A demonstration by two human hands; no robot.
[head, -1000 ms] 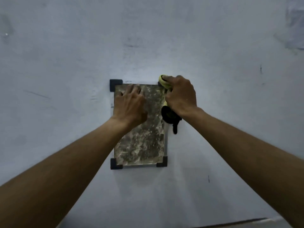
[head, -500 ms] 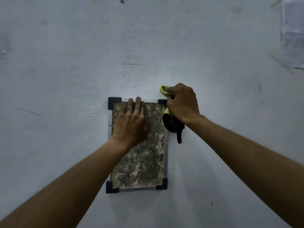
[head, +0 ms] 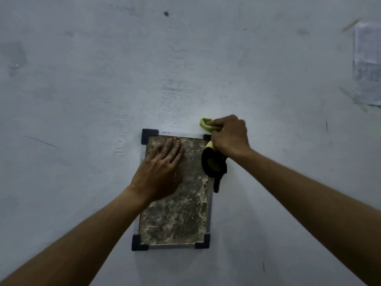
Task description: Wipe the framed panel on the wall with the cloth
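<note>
Wiping step in hand: right hand [head: 229, 136] fisted around the yellow-and-black cloth [head: 213, 162] at the top right corner of the framed panel [head: 177, 211] on the wall [head: 185, 69], left hand [head: 159, 172] spread flat against its upper part. Next, likely a sweep down or across the mottled face. No containers in view.

Left hand [head: 159, 170] covers part of the framed panel's [head: 177, 211] upper left face, right hand [head: 229, 136] hides most of its top right corner bracket and the middle of the cloth [head: 214, 162], both forearms run out of frame below, and the taped paper [head: 367, 65] is cut by the right edge, print too blurred to read.
</note>
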